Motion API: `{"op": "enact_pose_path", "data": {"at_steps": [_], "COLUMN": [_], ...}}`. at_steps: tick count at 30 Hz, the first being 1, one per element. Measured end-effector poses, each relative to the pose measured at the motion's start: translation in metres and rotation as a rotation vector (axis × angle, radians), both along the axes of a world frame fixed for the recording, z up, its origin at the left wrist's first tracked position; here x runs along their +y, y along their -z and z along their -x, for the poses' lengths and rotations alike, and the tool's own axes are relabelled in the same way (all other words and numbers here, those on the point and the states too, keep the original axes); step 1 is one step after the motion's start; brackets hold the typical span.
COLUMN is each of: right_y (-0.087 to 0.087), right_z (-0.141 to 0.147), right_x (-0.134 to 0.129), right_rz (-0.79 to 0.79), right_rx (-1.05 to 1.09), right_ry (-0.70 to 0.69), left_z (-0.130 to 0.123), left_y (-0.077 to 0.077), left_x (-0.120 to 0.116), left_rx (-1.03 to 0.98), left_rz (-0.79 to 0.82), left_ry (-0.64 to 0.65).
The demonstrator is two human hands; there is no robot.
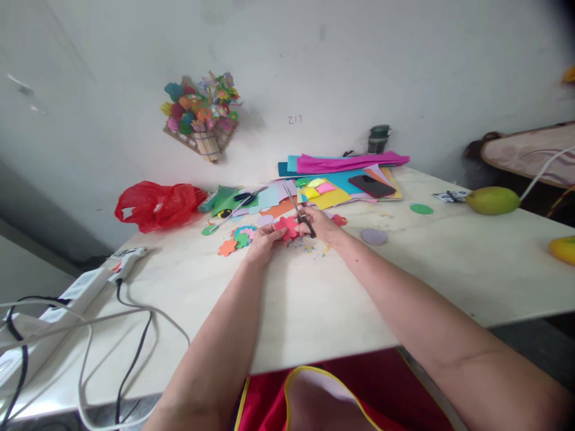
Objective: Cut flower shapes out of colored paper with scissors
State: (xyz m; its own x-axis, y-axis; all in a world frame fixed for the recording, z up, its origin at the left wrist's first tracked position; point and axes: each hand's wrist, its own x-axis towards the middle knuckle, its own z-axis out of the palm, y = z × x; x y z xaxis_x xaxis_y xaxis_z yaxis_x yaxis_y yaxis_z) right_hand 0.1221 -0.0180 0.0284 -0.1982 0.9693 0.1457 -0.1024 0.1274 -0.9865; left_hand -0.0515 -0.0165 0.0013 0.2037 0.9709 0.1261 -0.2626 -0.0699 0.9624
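Note:
Over the middle of the table, my left hand (266,238) pinches the edge of a red paper flower (287,227) with rounded petals. My right hand (317,222) grips a pair of scissors (307,225) by dark handles, the blades pointing up and away from me. Its fingertips are close to the flower's right edge; whether they touch it I cannot tell. Left of my left hand lie cut paper flowers, an orange one (227,247) and a green one (241,240) among them. Small paper scraps (309,248) are scattered beneath my hands.
Behind my hands lie coloured paper sheets (341,197), a phone (372,185) and a second pair of scissors (249,196). A red plastic bag (159,203) sits at the back left. Power strips (85,293) with cables line the left edge. A green mango (493,200) rests at right.

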Motion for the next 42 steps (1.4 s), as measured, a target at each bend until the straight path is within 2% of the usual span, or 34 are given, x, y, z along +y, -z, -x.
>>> {"op": "enact_pose_path", "data": {"at_steps": [5,10,15,21,32,42], "right_y": [0.003,0.006,0.011,0.012,0.011,0.015], "right_z": [0.001,-0.007,-0.015,-0.016,-0.013,-0.008], "right_x": [0.000,0.004,0.008,0.005,0.004,0.005], "right_rz": [-0.020,0.013,0.063,0.022,0.056,0.065], "right_rx": [0.028,0.000,-0.096,-0.183,-0.187,-0.145], "right_ry": [-0.026,-0.066,-0.221,-0.352,-0.359,-0.348], "left_z": [0.000,0.003,0.005,0.005,0.007,-0.004], "left_y": [0.001,0.000,0.000,0.000,0.003,-0.004], "left_x": [0.001,0.003,0.005,0.007,0.012,0.003], "left_rx": [-0.031,-0.104,-0.152,-0.181,-0.295,-0.293], "left_rz": [-0.004,0.001,0.015,0.037,0.054,0.023], "left_ry": [-0.016,-0.086,-0.146,-0.171,-0.192,-0.165]}}
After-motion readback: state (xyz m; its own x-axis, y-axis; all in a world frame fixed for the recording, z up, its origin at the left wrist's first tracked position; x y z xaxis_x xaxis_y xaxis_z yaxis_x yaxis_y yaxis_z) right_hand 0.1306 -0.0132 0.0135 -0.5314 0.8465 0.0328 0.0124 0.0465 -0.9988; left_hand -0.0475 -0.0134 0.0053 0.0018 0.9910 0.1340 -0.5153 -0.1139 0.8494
